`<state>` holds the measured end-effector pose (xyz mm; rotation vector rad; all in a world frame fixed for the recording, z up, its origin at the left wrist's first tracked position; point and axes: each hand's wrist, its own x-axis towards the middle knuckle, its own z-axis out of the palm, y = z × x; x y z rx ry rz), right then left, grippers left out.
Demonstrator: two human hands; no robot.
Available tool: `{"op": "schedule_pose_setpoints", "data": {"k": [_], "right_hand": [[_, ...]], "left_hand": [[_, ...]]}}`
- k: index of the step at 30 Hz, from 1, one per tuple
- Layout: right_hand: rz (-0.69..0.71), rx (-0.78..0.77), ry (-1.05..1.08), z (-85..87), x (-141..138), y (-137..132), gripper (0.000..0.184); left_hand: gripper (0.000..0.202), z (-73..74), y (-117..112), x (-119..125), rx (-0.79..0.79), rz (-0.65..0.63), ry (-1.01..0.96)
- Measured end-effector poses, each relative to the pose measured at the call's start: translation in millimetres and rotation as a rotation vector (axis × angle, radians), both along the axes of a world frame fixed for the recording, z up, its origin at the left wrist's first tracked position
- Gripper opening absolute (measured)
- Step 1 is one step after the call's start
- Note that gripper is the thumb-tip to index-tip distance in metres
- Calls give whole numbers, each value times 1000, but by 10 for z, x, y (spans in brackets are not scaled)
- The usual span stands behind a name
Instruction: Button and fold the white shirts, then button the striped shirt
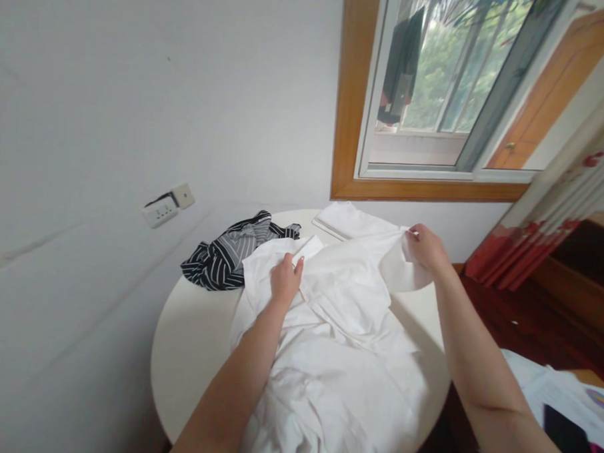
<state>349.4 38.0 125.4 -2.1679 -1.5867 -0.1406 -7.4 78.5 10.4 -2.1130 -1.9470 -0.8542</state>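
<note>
A rumpled white shirt is spread over the round white table, its near part bunched in loose folds. My right hand pinches an edge of it at the far right and holds that part raised off the tabletop. Toward the shirt's upper left, my left hand is closed on the fabric, thumb and fingers close together. Beside my left hand, a black-and-white striped garment lies crumpled. A folded white cloth rests at the back of the table, partly behind the shirt.
The round table stands against a white wall with a socket. A wood-framed window is behind it, with a red-and-cream curtain at the right. Papers and a dark flat object lie at the lower right.
</note>
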Motion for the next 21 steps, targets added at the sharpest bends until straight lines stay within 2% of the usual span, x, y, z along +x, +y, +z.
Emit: {"op": "schedule_pose_setpoints", "data": {"k": [3, 7, 9, 12, 14, 16, 19, 21], "right_hand": [[30, -157, -143, 4, 177, 13, 33], [95, -380, -299, -149, 294, 29, 29], [79, -420, -360, -214, 247, 38, 25], [104, -318, -460, -244, -67, 81, 25], [238, -211, -462, -255, -431, 131, 28], [382, -209, -430, -304, -832, 184, 28], [436, -230, -390, -491, -1289, 229, 30], [425, -236, -379, -673, -1423, 224, 31]], "left_hand": [[33, 1, -23, 40, -38, -37, 69], [27, -6, -38, 73, -83, -53, 125], [28, 12, -27, 96, -102, -45, 134], [36, 88, 31, 164, -122, -51, 155], [41, 160, 102, 231, -144, -76, 166], [41, 225, 191, 302, -188, -114, 164], [38, 275, 331, 389, -283, -186, 144], [36, 272, 417, 426, -329, -232, 134]]}}
